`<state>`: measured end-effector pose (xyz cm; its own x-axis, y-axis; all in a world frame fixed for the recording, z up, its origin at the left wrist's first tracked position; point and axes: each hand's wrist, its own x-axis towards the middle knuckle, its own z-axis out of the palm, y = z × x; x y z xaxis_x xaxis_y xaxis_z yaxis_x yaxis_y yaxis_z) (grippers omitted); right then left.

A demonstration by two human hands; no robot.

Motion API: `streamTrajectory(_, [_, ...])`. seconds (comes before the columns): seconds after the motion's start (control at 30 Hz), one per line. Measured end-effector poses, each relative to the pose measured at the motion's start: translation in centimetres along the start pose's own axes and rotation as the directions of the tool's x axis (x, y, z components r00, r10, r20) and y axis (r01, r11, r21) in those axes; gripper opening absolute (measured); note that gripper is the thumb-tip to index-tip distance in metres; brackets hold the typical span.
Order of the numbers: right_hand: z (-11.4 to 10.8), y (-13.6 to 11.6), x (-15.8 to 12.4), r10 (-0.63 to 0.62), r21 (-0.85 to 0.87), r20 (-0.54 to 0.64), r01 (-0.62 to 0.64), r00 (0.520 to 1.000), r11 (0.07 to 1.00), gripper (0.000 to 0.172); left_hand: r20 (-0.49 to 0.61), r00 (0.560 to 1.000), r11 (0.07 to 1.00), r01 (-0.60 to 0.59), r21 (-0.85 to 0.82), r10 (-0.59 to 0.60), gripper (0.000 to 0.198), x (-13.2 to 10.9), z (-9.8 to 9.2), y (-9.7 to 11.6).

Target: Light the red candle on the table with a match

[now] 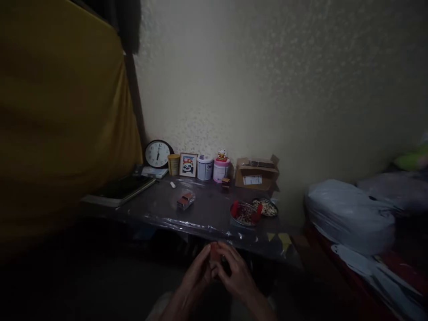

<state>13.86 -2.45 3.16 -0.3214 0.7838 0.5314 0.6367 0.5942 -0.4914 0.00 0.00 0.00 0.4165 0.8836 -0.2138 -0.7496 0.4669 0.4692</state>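
Observation:
My left hand (197, 272) and my right hand (236, 272) meet just in front of the table's near edge. Between their fingers is a small reddish-brown box (215, 254), upright, partly covered by the fingertips. Both hands grip it; its label and far side are hidden. Beyond them, a clear-wrapped pack of similar reddish boxes (186, 200) lies on the table (207, 209). To the right, a round dish (245, 215) holds small dark and pale bits, with red pieces at its sides. Behind it, another round dish (265, 207) holds thin pale sticks.
Along the wall stand a clock (158, 154), a yellow cup (174, 165), a framed panda picture (188, 165), two lidded tubs (204, 168) and an open cardboard box (257, 174). A yellow curtain (67, 102) hangs at left. White bags (347, 214) lie at right.

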Motion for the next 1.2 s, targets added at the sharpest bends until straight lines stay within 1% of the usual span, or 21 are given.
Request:
streamTrajectory(0.2, [-0.1,0.1,-0.1,-0.007,-0.012,0.015,0.007,1.000,1.000,0.037,0.032,0.999,1.000,-0.016,0.007,0.016,0.019,-0.1,-0.1,0.1])
streamTrajectory(0.33, [-0.1,0.0,-0.2,-0.017,-0.008,-0.004,0.017,1.000,1.000,0.039,0.066,0.998,1.000,-0.021,-0.007,0.021,0.019,0.0,-0.2,0.1])
streamTrajectory(0.47, [0.0,0.1,-0.2,-0.018,-0.003,-0.003,0.018,1.000,1.000,0.041,0.070,0.997,1.000,-0.017,-0.013,0.018,0.019,-0.1,0.1,0.0])
streamTrajectory(0.7, [0.2,0.3,-0.3,-0.012,-0.004,-0.015,0.012,1.000,1.000,0.037,0.084,0.996,0.999,-0.028,-0.024,0.030,0.017,-0.2,0.3,-0.1])
streamTrajectory(0.87, [0.6,0.0,-0.3,0.008,-0.008,-0.069,-0.008,0.998,1.000,0.038,0.094,0.995,0.999,-0.031,-0.021,0.033,0.017,-0.4,0.5,0.0])
streamTrajectory(0.97, [0.8,-0.3,-0.3,0.027,-0.012,-0.110,-0.029,0.994,1.000,0.035,0.097,0.995,1.000,-0.030,0.009,0.029,0.019,-0.5,0.6,0.1])
streamTrajectory(1.1, [0.7,-0.6,-0.2,0.039,-0.020,-0.114,-0.041,0.993,0.999,0.031,0.101,0.994,0.999,-0.036,0.033,0.032,0.022,-0.4,0.3,0.1])
streamTrajectory(1.2, [0.7,-0.8,-0.1,0.040,-0.016,-0.138,-0.043,0.990,0.999,0.030,0.111,0.993,0.999,-0.033,0.033,0.029,0.023,-0.2,0.2,0.0])
